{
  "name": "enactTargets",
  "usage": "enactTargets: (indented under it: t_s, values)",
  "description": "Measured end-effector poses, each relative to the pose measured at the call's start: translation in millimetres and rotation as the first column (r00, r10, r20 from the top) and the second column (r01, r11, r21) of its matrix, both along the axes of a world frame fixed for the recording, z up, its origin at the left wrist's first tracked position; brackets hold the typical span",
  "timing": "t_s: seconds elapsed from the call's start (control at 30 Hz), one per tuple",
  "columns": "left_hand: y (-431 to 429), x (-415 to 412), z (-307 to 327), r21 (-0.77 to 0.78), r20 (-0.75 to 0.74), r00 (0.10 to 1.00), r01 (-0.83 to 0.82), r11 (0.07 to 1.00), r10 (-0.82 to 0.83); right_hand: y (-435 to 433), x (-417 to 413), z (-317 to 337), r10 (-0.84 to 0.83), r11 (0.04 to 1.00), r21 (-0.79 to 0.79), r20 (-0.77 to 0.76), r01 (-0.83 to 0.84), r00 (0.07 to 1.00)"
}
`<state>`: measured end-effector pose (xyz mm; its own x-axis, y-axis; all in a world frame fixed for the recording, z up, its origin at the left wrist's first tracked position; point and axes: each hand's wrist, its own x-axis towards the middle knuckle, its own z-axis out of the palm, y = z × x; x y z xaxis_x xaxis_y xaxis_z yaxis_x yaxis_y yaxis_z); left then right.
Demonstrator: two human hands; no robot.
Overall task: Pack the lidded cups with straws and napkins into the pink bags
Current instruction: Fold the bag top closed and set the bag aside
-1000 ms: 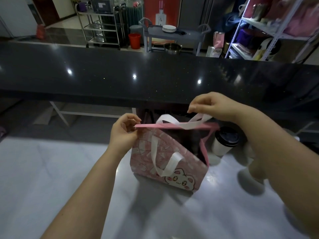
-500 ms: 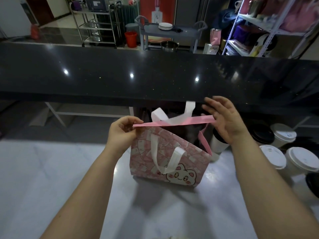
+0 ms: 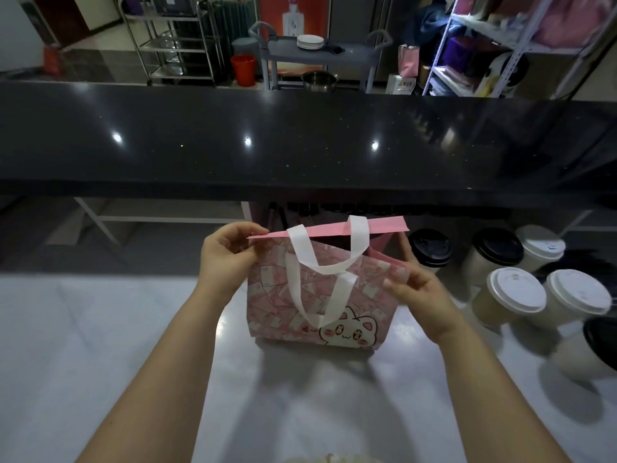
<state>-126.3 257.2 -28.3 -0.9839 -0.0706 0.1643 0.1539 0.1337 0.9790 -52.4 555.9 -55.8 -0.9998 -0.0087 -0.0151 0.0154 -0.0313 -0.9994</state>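
Note:
A pink bag (image 3: 354,305) with a cartoon cat and white handles stands upright on the white counter (image 3: 100,345). My left hand (image 3: 227,259) pinches the left end of its pink top rim. My right hand (image 3: 417,295) grips the near right corner of the bag's front panel. Several lidded paper cups stand to the right: a black-lidded cup (image 3: 430,247) just behind the bag, another black-lidded cup (image 3: 497,252), and white-lidded cups (image 3: 514,292) (image 3: 577,295). What is inside the bag is hidden.
A raised glossy black bar top (image 3: 300,145) runs across just behind the bag. One more dark-lidded cup (image 3: 597,349) sits at the right edge. Behind the bar are metal racks, a grey cart with plates (image 3: 310,41) and a red bucket (image 3: 243,68).
My right hand let go of the far rim and handle and dropped to the bag's near right corner. The bag's mouth has flattened, and the cups on the right have come into view.

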Motion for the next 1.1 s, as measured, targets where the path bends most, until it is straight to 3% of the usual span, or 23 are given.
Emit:
enactTargets:
  t_s: [0.2,0.5,0.6,0.7,0.8,0.97,1.1]
  values:
    - [-6,-3,1,0.000,0.008,1.000,0.017,1.000,-0.017,-15,-27,8,-0.178,0.965,-0.197,-0.009,0.173,0.984]
    - [-5,-6,4,-0.010,0.004,0.997,0.071,0.997,-0.071,-29,-45,-3,-0.531,0.846,-0.156,-0.154,0.511,0.833]
    - [-5,-6,5,0.025,-0.001,0.994,0.111,0.994,-0.111,-24,-45,-2,-0.496,0.868,-0.117,-0.278,0.484,0.823]
    - [-6,-6,5,-0.028,-0.026,0.986,0.163,0.986,-0.164,-12,-45,4,-0.322,0.886,0.147,-0.488,0.440,0.811]
    - [-12,-8,1,-0.195,-0.057,0.986,0.143,0.970,-0.157,2,-48,2,-0.117,0.813,0.405,-0.591,0.418,0.799]
    - [-27,-5,-2,-0.440,-0.136,0.970,0.123,0.890,-0.202,16,-37,11,0.065,0.769,0.540,-0.599,0.343,0.798]
    - [-20,-1,5,-0.472,-0.216,0.960,0.057,0.880,-0.178,9,-33,24,0.003,0.799,0.521,-0.504,0.301,0.863]
